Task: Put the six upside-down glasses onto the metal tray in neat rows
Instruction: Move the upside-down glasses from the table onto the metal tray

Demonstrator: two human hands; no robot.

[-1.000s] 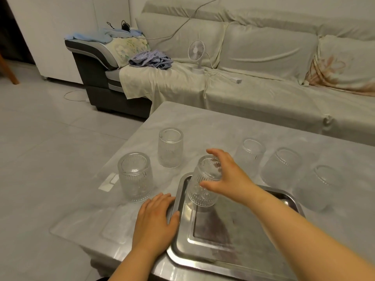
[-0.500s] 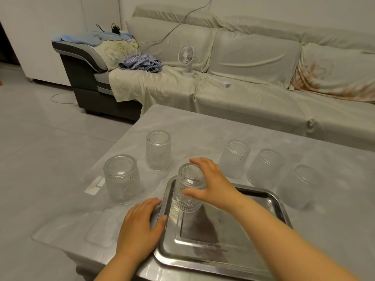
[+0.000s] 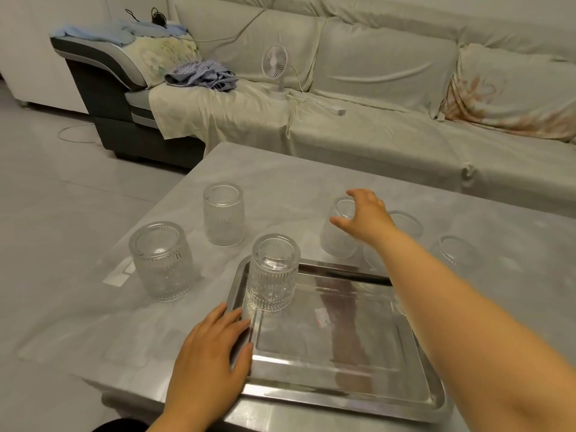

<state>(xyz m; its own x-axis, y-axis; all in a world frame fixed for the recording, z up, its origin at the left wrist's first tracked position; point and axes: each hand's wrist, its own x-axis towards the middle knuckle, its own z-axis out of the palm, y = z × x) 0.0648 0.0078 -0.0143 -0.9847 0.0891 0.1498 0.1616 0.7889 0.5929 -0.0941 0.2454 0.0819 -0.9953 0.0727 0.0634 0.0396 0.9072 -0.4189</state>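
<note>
One glass (image 3: 272,277) now on the tray (image 3: 343,347), far-left corner, upside down, let go a moment ago. Right hand (image 3: 366,218) gone from it and reaching over the tray's far edge to the next glass (image 3: 338,235) — fingers spread round its top, probably touching but not yet closed on it; hard to tell through the clear glass. Left hand (image 3: 212,347) flat on the tray's left rim, steadying, gripping nothing. Five glasses left on the table (image 3: 280,169) — two to the left, three beyond. First row begun.
</note>
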